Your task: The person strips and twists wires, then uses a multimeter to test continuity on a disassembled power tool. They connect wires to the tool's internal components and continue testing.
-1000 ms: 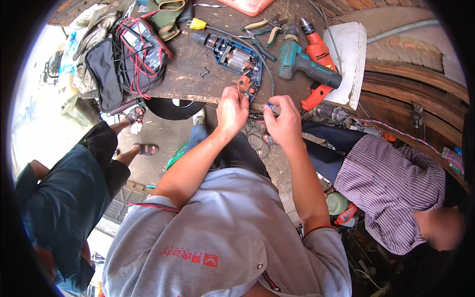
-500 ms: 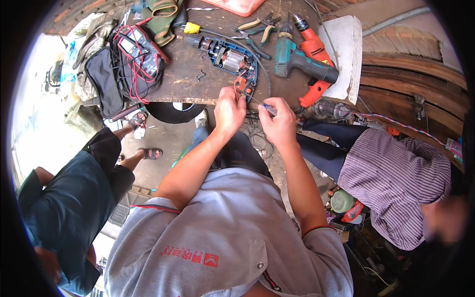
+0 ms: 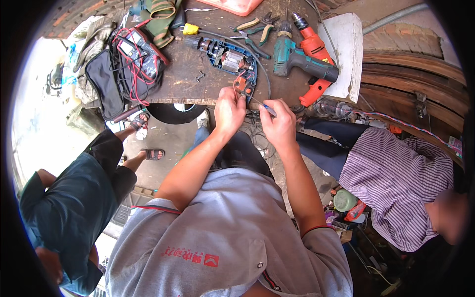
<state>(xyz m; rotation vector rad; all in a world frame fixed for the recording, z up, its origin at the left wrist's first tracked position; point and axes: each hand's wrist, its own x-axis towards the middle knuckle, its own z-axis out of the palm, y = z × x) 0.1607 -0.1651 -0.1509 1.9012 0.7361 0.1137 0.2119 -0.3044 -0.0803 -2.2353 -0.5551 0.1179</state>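
An opened blue power drill (image 3: 228,60) with its motor bare lies on a brown wooden workbench (image 3: 194,84). My left hand (image 3: 229,110) grips the drill's rear end at the bench edge, by an orange part. My right hand (image 3: 280,123) is closed on a thin screwdriver (image 3: 261,104) with a blue handle; its tip points left toward the drill's rear. Both forearms come up from my grey shirt.
A teal cordless drill (image 3: 297,55) and an orange drill (image 3: 316,59) lie right of the blue one, with pliers (image 3: 257,24) behind. A multimeter with red leads (image 3: 139,55) and a black pouch (image 3: 103,84) are left. One person sits right, another stands left.
Both hands stay at the drill's rear with the screwdriver; the view has shifted a little, so the bench sits slightly higher in the picture.
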